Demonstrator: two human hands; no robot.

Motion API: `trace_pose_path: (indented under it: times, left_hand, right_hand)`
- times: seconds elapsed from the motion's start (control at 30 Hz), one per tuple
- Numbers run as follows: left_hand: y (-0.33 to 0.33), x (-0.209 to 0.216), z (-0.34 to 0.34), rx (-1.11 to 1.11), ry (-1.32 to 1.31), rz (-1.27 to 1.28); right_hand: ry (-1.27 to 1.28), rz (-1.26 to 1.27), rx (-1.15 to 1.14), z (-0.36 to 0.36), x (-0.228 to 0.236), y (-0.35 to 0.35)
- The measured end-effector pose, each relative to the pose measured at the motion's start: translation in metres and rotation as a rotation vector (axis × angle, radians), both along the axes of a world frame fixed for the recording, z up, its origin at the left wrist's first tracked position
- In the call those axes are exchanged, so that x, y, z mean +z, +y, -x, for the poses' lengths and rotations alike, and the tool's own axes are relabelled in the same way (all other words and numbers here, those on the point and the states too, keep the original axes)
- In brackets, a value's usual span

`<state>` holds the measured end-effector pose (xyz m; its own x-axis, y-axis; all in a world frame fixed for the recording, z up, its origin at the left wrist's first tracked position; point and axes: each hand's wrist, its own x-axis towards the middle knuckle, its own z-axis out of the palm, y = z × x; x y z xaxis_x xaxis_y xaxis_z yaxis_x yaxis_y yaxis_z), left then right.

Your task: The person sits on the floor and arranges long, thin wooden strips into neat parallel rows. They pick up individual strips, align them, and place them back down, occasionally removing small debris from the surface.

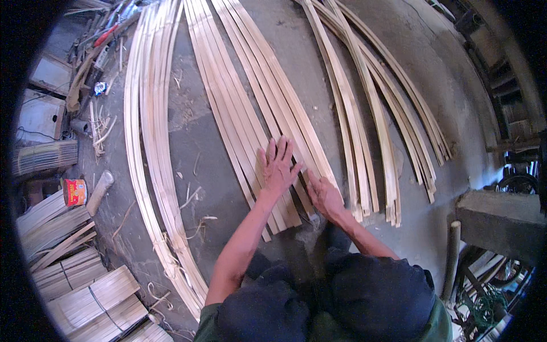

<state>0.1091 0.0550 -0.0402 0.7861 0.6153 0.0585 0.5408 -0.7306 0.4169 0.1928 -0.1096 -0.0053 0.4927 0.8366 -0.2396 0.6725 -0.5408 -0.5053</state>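
Note:
Long, thin, pale wooden strips lie in groups on the floor, running away from me. My left hand [279, 169] lies palm down with fingers spread on the flat middle group of strips [228, 108]. Just to its right, my right hand [326, 198] is at the near end of the neighbouring group of strips [279, 85]. Its fingers curl over that group's left edge, and the fingertips are partly hidden. A narrow gap of floor separates these two groups, and both hands are beside it.
More strips [387, 142] fan out on the right; a long tied bundle [149, 142] lies left. Short tied wood bundles [94, 299], a red-and-yellow can [74, 192] and a wooden stick [101, 192] are farther left. Scraps litter the floor [199, 165]. A concrete block [501, 219] stands right.

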Motion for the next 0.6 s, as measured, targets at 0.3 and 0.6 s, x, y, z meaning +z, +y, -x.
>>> trace_pose_path:
  times: [0.3, 0.6]
  left_hand:
    - [-0.005, -0.001, 0.004, -0.016, 0.068, -0.109]
    - [-0.009, 0.001, 0.004, -0.015, 0.117, -0.184]
  right_hand:
    - [-0.037, -0.172, -0.146, -0.044, 0.017, -0.027]
    - [-0.102, -0.095, 0.215, -0.012, 0.017, -0.07]
